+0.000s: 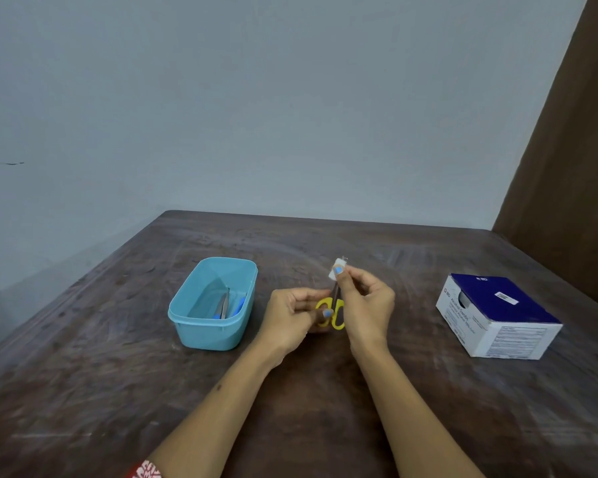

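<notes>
Small scissors with yellow handles [337, 313] are held upright above the middle of the dark wooden table [290, 391]. My left hand [290, 319] grips the yellow handles, its thumb over one loop. My right hand [366, 305] pinches a small white swab pad [335, 270] between thumb and fingers against the upper part of the scissor blades. The blades are mostly hidden behind the pad and my right thumb.
A light blue plastic tub [214, 301] stands to the left and holds metal tools with a blue-handled item [227, 305]. A blue and white box of alcohol swabs [497, 315] sits at the right. A grey wall and a brown curtain [573, 132] lie behind.
</notes>
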Motion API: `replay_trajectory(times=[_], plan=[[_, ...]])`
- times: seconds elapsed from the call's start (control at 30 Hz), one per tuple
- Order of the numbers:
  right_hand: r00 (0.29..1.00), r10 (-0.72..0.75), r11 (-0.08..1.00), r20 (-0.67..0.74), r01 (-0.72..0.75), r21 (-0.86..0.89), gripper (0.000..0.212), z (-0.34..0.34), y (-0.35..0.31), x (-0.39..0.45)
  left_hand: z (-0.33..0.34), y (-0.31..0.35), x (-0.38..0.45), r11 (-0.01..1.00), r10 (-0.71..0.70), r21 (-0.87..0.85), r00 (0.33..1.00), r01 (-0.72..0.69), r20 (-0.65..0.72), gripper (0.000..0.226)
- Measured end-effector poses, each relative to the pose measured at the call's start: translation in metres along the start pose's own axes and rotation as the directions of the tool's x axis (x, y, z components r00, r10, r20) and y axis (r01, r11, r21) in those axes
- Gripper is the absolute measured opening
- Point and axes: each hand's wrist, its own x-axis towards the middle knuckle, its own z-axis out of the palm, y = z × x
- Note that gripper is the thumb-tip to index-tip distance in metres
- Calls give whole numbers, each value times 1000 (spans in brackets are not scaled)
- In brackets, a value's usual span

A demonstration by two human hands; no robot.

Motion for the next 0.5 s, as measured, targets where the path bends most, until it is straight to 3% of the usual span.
replay_trajectory(times=[0.1,0.33,0.5], plan=[[998,1,999,-61,2,48,5,-2,-2,3,2,0,-2,998,-5,63,999,3,41,29],[993,-10,997,115,19,-73,8,1,2,-1,1,-2,1,989,127,100,979,-112,-161,31],[971,-138,960,193,179,-213,14,-2,1,-5,1,-4,2,986,166,71,962,-154,-219,32]])
